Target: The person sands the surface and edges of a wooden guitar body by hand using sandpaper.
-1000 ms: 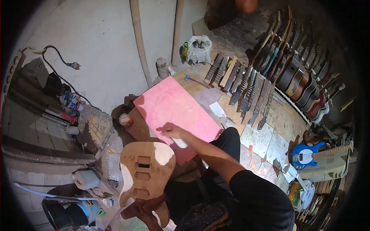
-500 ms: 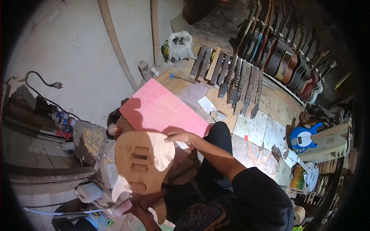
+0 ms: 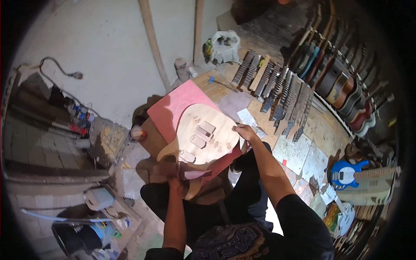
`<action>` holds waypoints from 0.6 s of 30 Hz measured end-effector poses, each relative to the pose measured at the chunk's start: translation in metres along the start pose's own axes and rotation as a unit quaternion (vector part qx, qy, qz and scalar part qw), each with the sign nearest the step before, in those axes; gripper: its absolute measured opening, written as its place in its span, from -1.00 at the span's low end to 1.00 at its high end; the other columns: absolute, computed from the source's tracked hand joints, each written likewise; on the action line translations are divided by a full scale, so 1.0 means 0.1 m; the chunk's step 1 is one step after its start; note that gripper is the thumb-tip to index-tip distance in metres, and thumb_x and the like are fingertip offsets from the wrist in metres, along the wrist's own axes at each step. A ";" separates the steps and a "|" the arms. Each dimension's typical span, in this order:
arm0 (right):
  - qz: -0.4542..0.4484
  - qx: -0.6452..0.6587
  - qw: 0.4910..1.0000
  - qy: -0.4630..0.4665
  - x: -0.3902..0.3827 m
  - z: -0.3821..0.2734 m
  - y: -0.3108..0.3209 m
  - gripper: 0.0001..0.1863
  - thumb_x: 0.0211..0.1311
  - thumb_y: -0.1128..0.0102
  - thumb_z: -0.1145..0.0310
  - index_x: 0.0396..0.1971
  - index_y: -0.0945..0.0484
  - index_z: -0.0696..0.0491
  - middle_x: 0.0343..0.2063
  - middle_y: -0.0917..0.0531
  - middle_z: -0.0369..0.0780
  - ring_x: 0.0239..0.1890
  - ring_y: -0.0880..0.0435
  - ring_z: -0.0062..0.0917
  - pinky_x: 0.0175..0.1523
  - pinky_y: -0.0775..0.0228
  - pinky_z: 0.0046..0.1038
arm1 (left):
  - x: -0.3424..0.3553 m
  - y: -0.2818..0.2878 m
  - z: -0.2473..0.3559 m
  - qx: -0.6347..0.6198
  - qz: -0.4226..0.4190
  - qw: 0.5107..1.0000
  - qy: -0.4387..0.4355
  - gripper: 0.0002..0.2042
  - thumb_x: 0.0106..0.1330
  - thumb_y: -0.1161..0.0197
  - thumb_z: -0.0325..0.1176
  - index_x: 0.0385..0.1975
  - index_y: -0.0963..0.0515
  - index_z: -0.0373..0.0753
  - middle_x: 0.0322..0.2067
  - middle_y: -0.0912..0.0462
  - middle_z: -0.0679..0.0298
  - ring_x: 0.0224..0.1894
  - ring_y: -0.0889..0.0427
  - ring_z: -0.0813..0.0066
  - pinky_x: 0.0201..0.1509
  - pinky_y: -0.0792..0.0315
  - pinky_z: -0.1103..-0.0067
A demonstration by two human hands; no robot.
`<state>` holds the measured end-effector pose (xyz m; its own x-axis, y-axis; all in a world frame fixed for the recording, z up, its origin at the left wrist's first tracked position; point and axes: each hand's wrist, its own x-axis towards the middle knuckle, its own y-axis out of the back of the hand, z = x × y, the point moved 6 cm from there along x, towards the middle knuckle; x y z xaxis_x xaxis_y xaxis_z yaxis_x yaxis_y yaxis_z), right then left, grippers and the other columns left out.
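An unpainted wooden electric guitar body with several routed cavities lies tilted over my lap, its top face brightly lit. My right hand grips its right edge, fingers closed, with a small pale piece showing just below them. At the near left edge, my left hand is closed around the body, dark and smeared by motion. Beside its fingers is a pinkish flat patch that I cannot make out. Beyond and partly beneath the body is a pink flat board.
Several guitar necks lie in a row on the floor, near a blue-headed hammer and a white sack. Guitars stand racked at far right, a blue guitar nearer. A round can stands left of the board.
The guitar body has moved right and away from me and turned, its face now catching more light. Both hands have moved along with it. The head view has shifted a little.
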<state>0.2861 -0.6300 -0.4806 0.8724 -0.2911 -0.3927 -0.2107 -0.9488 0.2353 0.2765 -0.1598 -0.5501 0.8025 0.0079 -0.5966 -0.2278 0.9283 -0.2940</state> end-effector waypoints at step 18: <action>0.309 -0.314 0.897 0.019 -0.35 -0.34 0.38 -0.37 0.22 -0.33 0.00 -0.01 -0.65 0.31 -0.22 -0.74 0.12 -0.13 -0.76 -0.27 0.02 -0.52 -0.31 | -0.23 0.32 0.87 0.044 0.059 0.996 -0.056 -0.50 0.38 -0.26 -0.18 0.21 -0.47 -0.39 0.04 -0.63 0.03 0.19 -0.57 0.13 0.27 -0.37 0.36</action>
<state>0.2629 -0.6517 -0.4276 0.6919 -0.7218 0.0137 -0.3798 -0.3478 0.8572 0.2989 -0.0981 -0.4807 0.8309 0.1550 -0.5343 -0.2781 0.9476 -0.1575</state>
